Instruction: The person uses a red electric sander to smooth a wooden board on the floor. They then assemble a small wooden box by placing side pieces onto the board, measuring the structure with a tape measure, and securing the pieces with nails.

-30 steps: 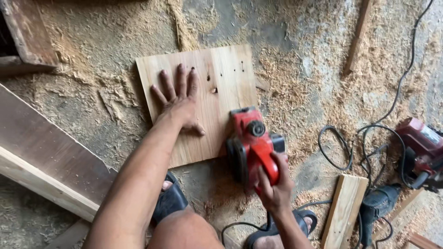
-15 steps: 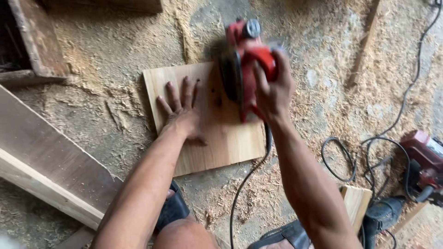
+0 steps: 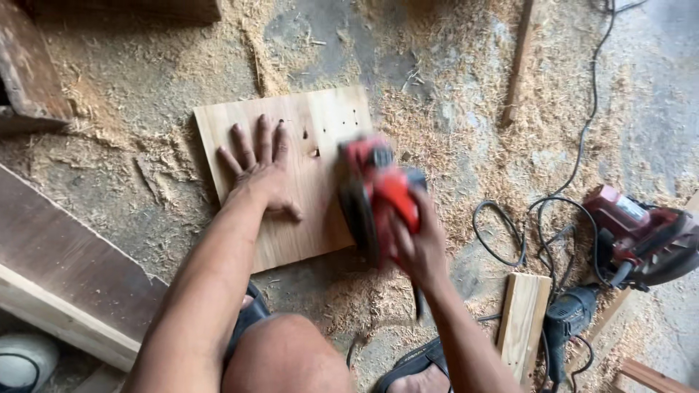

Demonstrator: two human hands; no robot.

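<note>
A pale square wooden board [image 3: 240, 124] lies flat on the sawdust-covered floor. My left hand [image 3: 260, 171] presses flat on its middle, fingers spread. My right hand [image 3: 411, 244] grips the handle of a red and black electric planer [image 3: 375, 191], which rides on the board's right edge and is blurred by motion. Small dark holes dot the board just beyond my left fingertips. My bare knee fills the bottom centre.
A red circular saw [image 3: 641, 233] and a dark power tool [image 3: 568, 316] lie at right among tangled black cords [image 3: 535, 225]. A short plank [image 3: 523, 320] lies beside them. A dark long beam [image 3: 65, 269] runs along the left. A thin stick [image 3: 518, 65] lies far right.
The planer went from the board's near right edge up to its far edge, then came back toward me along the right side. My left hand stayed pressed on the board.
</note>
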